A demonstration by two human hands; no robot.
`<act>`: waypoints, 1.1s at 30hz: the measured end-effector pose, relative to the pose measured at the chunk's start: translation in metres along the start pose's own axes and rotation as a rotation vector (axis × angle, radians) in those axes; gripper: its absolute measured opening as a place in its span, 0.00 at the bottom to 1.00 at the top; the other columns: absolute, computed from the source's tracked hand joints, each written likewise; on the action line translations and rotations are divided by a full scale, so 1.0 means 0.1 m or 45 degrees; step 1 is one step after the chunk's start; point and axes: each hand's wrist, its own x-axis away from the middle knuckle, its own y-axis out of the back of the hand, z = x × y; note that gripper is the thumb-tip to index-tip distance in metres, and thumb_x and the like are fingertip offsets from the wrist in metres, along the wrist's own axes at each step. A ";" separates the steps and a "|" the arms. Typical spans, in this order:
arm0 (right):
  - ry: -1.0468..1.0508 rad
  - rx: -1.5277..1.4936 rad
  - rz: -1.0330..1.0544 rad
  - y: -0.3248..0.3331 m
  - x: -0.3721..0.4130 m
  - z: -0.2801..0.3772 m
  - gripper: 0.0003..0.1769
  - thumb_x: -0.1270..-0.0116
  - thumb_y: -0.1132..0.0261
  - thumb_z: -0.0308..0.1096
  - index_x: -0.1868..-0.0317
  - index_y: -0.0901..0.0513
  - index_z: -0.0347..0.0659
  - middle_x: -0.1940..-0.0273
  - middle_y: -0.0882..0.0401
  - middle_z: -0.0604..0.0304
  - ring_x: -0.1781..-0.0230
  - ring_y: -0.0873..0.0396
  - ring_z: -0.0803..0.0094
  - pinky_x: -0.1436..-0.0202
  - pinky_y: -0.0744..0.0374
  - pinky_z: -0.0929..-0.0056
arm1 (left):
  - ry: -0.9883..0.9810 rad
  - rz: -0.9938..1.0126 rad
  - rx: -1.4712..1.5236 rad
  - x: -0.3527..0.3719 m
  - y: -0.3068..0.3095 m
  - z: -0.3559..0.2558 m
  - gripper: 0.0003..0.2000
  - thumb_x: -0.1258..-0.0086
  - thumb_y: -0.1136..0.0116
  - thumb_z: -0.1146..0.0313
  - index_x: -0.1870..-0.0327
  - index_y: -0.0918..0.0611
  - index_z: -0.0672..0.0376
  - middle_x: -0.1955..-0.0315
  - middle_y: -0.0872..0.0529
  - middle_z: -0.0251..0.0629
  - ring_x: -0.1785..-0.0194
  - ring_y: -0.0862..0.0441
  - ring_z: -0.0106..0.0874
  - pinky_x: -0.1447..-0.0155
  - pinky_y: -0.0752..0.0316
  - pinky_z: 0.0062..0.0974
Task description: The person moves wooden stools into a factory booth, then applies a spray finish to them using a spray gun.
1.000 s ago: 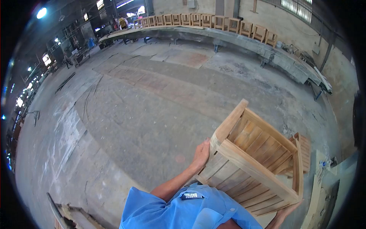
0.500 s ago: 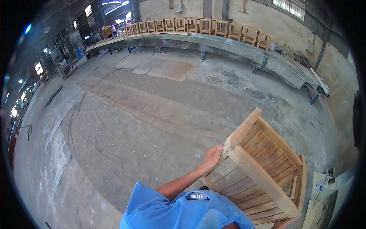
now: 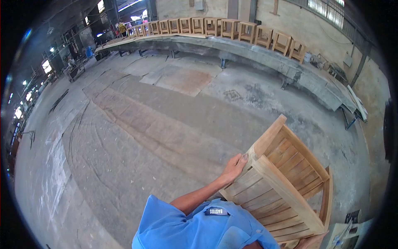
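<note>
A pale wooden chair (image 3: 275,195) with slatted panels and thick frame rails is held tilted in front of my body, at the lower right. My left hand (image 3: 234,168) is closed round its near-left edge, by the corner where a rail juts upward. At the bottom of the view, my right hand (image 3: 311,241) supports the chair's lower corner; only part of it shows, and the fingers are mostly hidden under the wood. My blue shirt sits close behind the slats.
A long low bench (image 3: 257,50) curves across the back, with a row of small wooden frames (image 3: 229,28) standing on it. Flat sheets (image 3: 178,79) lie on the concrete floor. Equipment (image 3: 348,232) stands at the lower right, close to the chair. A person (image 3: 122,29) is far back.
My view has turned slightly, so the bench and frames sit a bit lower and further right. The chair stays in both hands, with little shift against my body.
</note>
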 end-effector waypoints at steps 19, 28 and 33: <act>0.124 -0.156 -0.009 -2.73 -2.38 -1.30 0.39 0.30 0.52 0.65 0.33 0.33 0.40 0.38 0.29 0.55 0.40 0.29 0.62 0.35 0.31 0.66 | -0.050 0.202 0.192 -3.81 -1.11 0.49 0.29 0.33 0.43 0.44 0.49 0.24 0.66 0.57 0.18 0.40 0.52 0.24 0.27 0.46 0.29 0.30; 0.016 -0.122 0.101 -4.47 -3.33 -1.29 0.41 0.31 0.53 0.68 0.33 0.33 0.39 0.41 0.28 0.54 0.42 0.28 0.62 0.37 0.30 0.65 | 0.078 0.120 0.292 -5.49 -1.72 0.59 0.20 0.31 0.42 0.53 0.52 0.23 0.64 0.59 0.19 0.36 0.54 0.26 0.24 0.47 0.30 0.27; -0.147 -0.162 0.141 -5.84 -4.53 -1.87 0.42 0.32 0.52 0.68 0.34 0.32 0.39 0.42 0.26 0.54 0.44 0.26 0.63 0.40 0.27 0.66 | 0.090 0.173 0.210 -7.40 -2.33 0.64 0.20 0.30 0.43 0.53 0.52 0.23 0.64 0.59 0.19 0.36 0.54 0.25 0.25 0.47 0.30 0.27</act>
